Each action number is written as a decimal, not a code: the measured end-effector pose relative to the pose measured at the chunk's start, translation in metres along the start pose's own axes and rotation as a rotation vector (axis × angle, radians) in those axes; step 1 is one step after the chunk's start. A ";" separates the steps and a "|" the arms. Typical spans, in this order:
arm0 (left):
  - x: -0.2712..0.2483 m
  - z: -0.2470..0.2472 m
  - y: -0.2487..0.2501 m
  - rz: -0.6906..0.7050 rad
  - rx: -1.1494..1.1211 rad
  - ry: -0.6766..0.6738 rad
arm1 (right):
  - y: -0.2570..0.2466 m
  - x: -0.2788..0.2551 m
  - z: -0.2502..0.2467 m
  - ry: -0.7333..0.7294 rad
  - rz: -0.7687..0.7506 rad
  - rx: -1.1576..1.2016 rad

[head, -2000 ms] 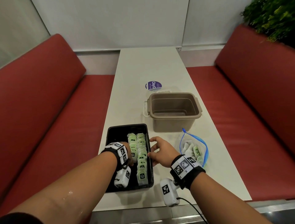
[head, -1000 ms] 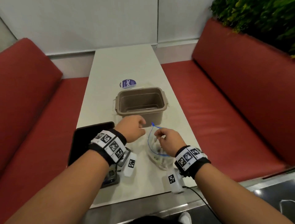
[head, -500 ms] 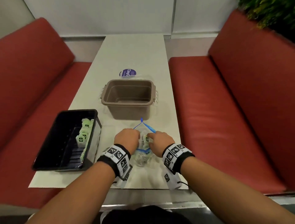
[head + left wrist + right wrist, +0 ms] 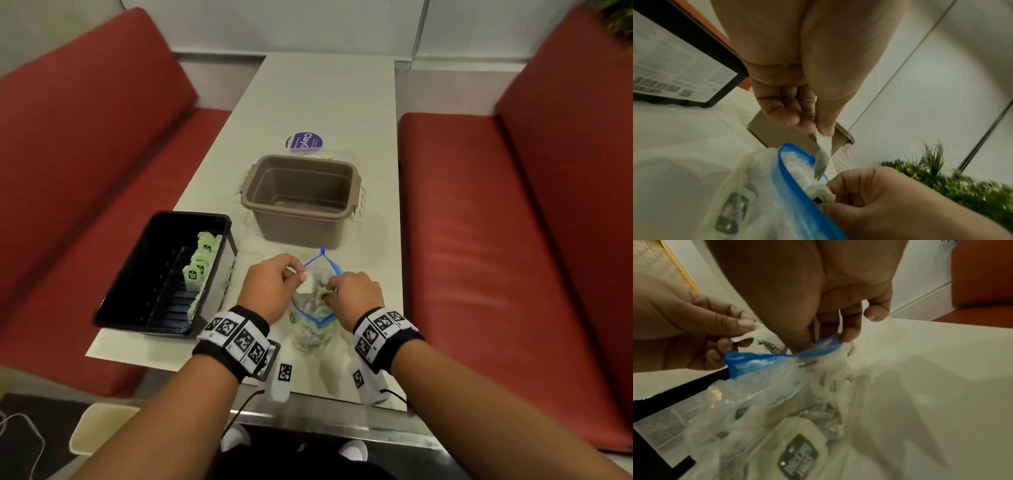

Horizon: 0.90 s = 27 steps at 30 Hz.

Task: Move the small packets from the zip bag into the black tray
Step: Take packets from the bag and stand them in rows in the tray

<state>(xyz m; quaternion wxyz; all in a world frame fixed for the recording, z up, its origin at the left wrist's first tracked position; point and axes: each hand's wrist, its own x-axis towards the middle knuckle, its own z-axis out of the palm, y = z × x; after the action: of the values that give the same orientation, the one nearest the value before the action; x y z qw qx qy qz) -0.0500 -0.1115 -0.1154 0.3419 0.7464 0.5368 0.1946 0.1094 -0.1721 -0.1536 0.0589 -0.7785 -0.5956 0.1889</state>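
1. The black tray (image 4: 137, 274) sits at the left near corner of the table (image 4: 325, 102). A row of green packets (image 4: 200, 260) stands along its right wall.
2. The left hand (image 4: 270, 287) is just right of the tray, at the left side of the zip bag's mouth. Its thumb and forefinger pinch a white packet (image 4: 823, 154) by one edge; the packet hangs down over the bag's blue rim. The other fingers are curled in.
3. The zip bag (image 4: 313, 325) lies on the table between the two hands, its blue-edged mouth open and pointing away from the person. More packets show through the clear plastic; one with a dark label (image 4: 797, 456) is closest to the right wrist camera.
4. The right hand (image 4: 356, 294) is at the right side of the mouth. Its fingers (image 4: 849, 327) curl over the blue rim and reach inside. Whether they hold a packet as well as the rim, I cannot tell.
5. Beyond the bag stands a brown tub (image 4: 301, 198), near the bag's far tip. Behind it lies a purple sticker (image 4: 305, 140).
6. Red benches (image 4: 513, 240) run along both sides of the table.
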 end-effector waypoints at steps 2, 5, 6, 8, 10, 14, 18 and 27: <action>-0.001 -0.007 -0.002 -0.018 -0.071 -0.011 | -0.004 -0.003 0.000 0.073 -0.011 0.052; -0.002 -0.021 -0.006 -0.024 -0.124 -0.034 | -0.013 -0.004 -0.006 0.144 -0.003 0.200; -0.001 -0.026 -0.007 -0.016 -0.120 -0.044 | -0.016 -0.004 -0.008 0.158 0.011 0.260; 0.000 -0.038 -0.012 0.016 -0.132 -0.069 | -0.023 -0.004 -0.011 0.183 0.060 0.410; 0.001 -0.051 -0.015 0.037 -0.124 -0.105 | -0.030 -0.004 -0.013 0.210 0.100 0.496; 0.004 -0.087 -0.021 0.082 -0.011 -0.219 | -0.047 -0.003 -0.019 0.247 0.119 0.568; 0.011 -0.131 -0.027 0.184 0.121 -0.197 | -0.070 0.000 -0.024 0.291 0.114 0.585; 0.053 -0.209 -0.075 0.209 0.422 -0.214 | -0.135 0.004 -0.018 0.321 0.093 0.660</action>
<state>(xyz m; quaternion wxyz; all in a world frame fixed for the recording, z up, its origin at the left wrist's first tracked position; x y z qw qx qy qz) -0.2191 0.0148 -0.0296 0.2113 0.8689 0.4465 0.0323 -0.0052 -0.1278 -0.0954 0.3908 -0.7636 -0.4498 0.2490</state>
